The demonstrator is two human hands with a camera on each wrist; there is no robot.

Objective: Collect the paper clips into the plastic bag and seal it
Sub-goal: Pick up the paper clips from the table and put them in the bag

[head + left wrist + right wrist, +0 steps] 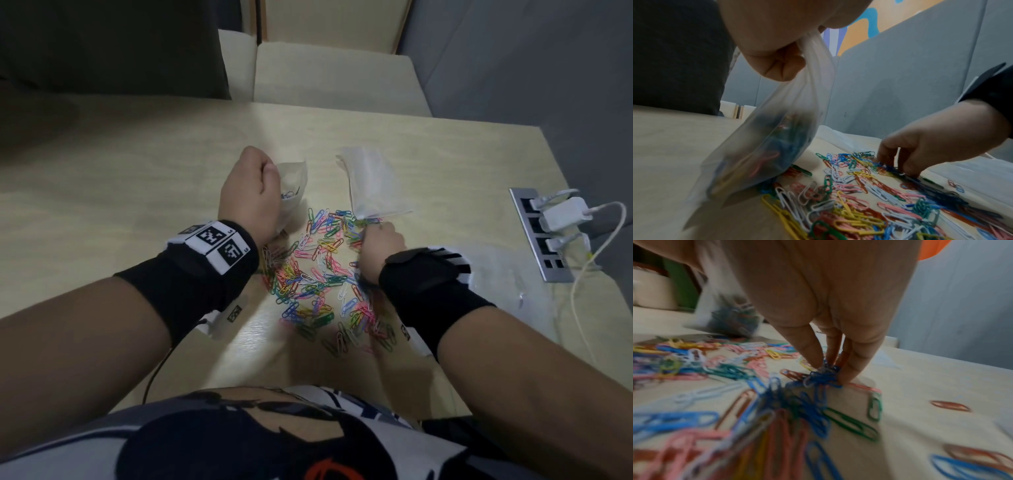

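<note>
A spread of coloured paper clips (318,274) (869,194) (715,386) lies on the pale table (137,164). My left hand (251,192) (777,53) grips the top of a clear plastic bag (291,188) (766,146) (729,316) that hangs down to the table, with several clips inside it. My right hand (380,240) (900,160) (828,368) reaches down at the pile's right edge. Its fingertips (813,360) pinch a bunch of mostly blue clips (824,376) against the table.
A second, empty plastic bag (373,181) lies flat beyond my right hand. A metal socket strip (541,236) with white chargers and cables sits at the table's right edge. More clear plastic (503,274) lies right of my right wrist. A cream chair (335,75) stands behind the table.
</note>
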